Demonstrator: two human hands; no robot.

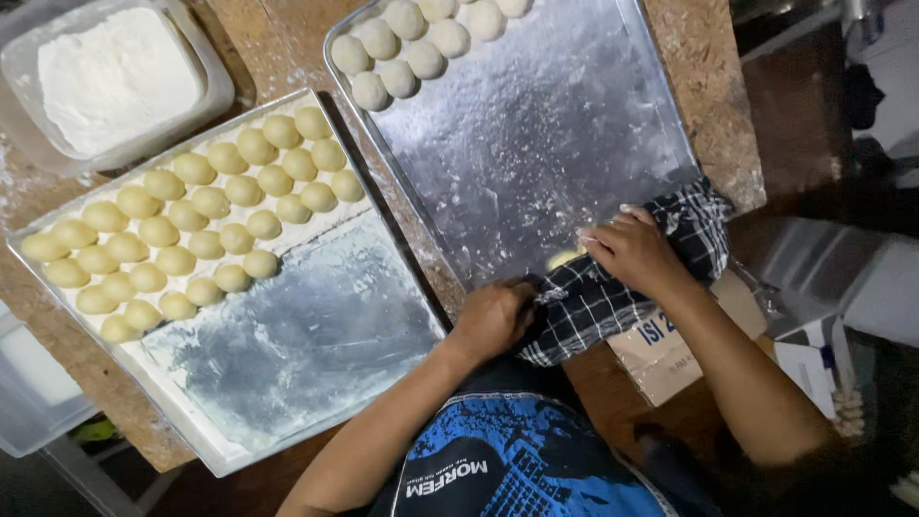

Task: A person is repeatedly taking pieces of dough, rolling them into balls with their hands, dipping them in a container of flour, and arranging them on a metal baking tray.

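Both hands, left hand [493, 316] and right hand [632, 251], press closed fingers into the checkered cloth [613, 287] at the lower edge of the floured tray [555, 153], mid-frame.

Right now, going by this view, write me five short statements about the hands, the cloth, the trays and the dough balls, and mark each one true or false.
1. Both hands rest on the checked cloth. True: the left hand and the right hand both lie on it.
2. The cloth lies in the middle of the left tray. False: it lies at the near corner of the right tray.
3. The left tray holds more dough balls than the right one. True.
4. The right tray's dough balls sit at its near edge. False: they cluster at its far corner.
5. The clear tub of white flour is empty. False: it holds a heap of flour.
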